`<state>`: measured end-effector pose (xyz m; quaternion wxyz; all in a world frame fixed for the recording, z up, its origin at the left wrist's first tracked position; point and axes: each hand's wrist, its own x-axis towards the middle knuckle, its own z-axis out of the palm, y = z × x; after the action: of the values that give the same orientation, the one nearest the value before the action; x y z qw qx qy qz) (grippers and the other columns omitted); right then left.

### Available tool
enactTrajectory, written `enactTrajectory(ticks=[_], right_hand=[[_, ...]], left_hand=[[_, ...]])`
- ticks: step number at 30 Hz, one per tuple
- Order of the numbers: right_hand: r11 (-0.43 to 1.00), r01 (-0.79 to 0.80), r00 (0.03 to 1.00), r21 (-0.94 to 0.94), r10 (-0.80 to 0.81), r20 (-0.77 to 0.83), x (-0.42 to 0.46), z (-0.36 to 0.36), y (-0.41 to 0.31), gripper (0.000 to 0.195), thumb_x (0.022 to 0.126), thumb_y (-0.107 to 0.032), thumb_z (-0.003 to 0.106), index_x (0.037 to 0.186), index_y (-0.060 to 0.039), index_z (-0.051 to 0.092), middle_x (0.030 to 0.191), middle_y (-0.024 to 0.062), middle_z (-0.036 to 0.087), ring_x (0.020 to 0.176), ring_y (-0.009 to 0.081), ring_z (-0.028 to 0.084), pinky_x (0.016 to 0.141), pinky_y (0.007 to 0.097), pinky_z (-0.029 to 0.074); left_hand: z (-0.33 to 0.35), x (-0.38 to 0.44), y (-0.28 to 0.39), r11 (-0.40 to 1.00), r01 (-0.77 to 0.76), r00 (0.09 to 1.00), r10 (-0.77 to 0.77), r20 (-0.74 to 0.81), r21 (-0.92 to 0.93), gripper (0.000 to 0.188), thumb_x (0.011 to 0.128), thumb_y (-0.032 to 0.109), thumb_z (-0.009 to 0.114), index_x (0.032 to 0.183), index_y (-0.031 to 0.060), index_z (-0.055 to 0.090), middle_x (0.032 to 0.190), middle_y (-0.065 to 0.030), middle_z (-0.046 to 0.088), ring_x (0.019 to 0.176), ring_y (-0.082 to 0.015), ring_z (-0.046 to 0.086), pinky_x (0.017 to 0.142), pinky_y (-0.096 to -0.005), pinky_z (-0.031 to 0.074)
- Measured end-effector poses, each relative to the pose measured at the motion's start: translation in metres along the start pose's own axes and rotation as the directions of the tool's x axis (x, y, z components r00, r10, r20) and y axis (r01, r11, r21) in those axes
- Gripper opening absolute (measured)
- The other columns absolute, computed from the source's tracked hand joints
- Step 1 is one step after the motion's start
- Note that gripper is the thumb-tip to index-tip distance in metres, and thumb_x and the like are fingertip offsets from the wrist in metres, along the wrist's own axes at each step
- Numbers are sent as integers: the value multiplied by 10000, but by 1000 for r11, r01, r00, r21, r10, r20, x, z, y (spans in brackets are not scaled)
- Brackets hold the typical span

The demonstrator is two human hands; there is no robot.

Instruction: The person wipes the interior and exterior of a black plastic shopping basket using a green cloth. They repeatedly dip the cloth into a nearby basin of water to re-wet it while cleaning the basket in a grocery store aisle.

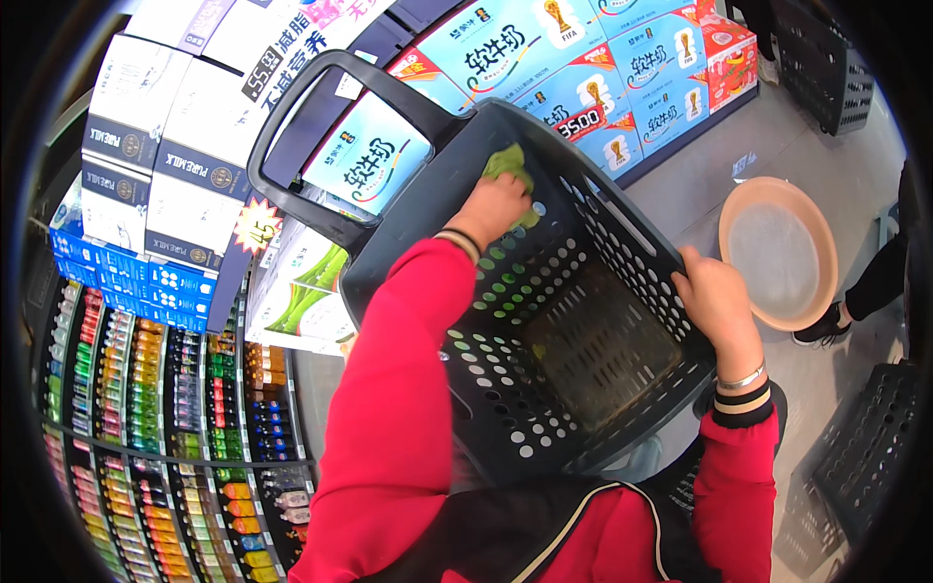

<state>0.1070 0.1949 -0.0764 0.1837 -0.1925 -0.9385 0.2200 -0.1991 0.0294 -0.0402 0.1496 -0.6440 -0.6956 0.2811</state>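
Note:
A dark grey plastic shopping basket (437, 218) with a long loop handle (291, 80) and round holes in its walls fills the middle of the view, its opening towards me. My left hand (496, 208) holds a green cloth (508, 162) against the inner wall near the handle end. My right hand (711, 291) grips the basket's rim on the right side, thumb and fingers over the edge. Brownish marks show on the basket's floor (605, 342).
Stacked milk cartons (503, 44) stand beyond the basket and more cartons (197, 160) at left. Bottle shelves (175, 408) line the lower left. On the floor at right are a pinkish basin (776, 251), more baskets (875, 437) and another person's shoe (822, 328).

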Motion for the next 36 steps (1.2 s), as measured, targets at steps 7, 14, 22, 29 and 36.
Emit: enactTrajectory(ticks=[7,14,22,29,36], right_hand=[[1000,-11,1000,21,11,-2,-2,1,1,164,788,-143,570,901,-39,515,651,185,573,666,380,569,578,471,438],[999,-42,996,13,40,80,-3,-4,-5,185,804,-148,546,941,-31,504,752,196,597,778,375,576,657,467,448],[998,-65,996,-2,65,66,-17,-3,-10,204,825,-178,526,961,-28,496,780,199,605,794,382,577,666,468,455],[999,-40,998,-6,41,56,-13,5,0,212,831,-199,526,979,-49,506,796,194,608,813,381,576,671,463,459],[990,-23,995,137,9,99,-9,9,12,255,838,-186,544,1060,-64,514,820,209,593,815,385,560,677,424,443]], left_hand=[[-14,-124,-6,999,2,932,13,361,-41,251,653,99,633,900,139,613,931,-46,563,943,-244,552,709,-368,492],[-3,-182,13,967,248,719,-229,656,65,242,745,102,574,983,68,596,989,-108,589,967,-282,565,772,-375,494],[32,-158,43,967,255,588,-151,794,-5,264,769,65,539,1027,62,594,1036,-126,615,997,-295,578,813,-379,479],[69,-139,79,964,168,537,86,839,-207,383,776,48,528,1149,126,565,1054,-134,612,1009,-301,578,816,-377,475],[118,-135,130,932,77,490,274,827,-354,403,758,99,579,1159,134,566,1119,-106,592,1073,-283,547,875,-362,450]])
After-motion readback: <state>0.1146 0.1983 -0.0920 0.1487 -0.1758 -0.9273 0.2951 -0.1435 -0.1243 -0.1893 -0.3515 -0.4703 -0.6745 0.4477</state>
